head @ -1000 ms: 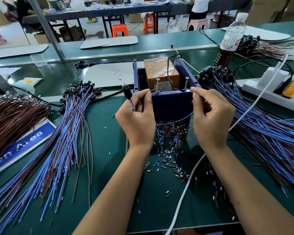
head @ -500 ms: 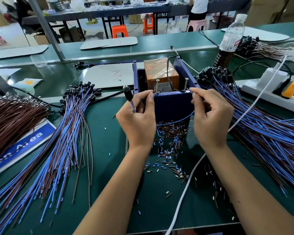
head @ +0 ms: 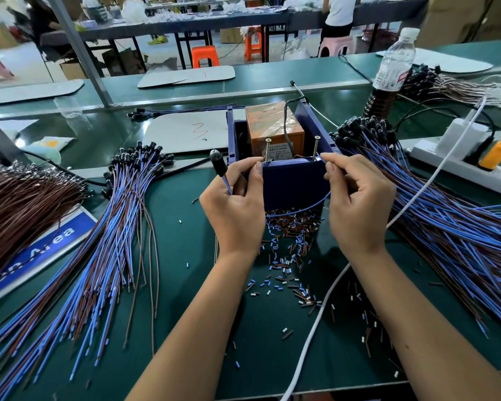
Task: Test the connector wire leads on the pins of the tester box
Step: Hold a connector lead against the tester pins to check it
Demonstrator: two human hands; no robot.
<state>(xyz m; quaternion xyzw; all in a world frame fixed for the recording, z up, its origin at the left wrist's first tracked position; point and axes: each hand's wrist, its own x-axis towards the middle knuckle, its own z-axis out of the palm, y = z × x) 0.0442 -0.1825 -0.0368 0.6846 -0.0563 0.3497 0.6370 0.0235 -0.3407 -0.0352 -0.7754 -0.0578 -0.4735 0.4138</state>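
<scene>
A green bench [head: 162, 328] fills the frame, workshop tables behind. At centre stands the blue tester box [head: 294, 183]. The left hand [head: 235, 211] pinches a lead at the left pin [head: 267, 150]; the right hand [head: 356, 206] pinches the blue wire [head: 301, 210] at the right pin [head: 315, 146]. Wire bundles [head: 99, 256] crowd both sides.

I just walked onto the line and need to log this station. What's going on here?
A person is testing a connector wire at a blue tester box. The left hand pinches one lead at the left screw pin, with the black connector sticking up beside it. The right hand holds the blue lead at the right screw pin. Wire bundles lie on both sides.
</scene>
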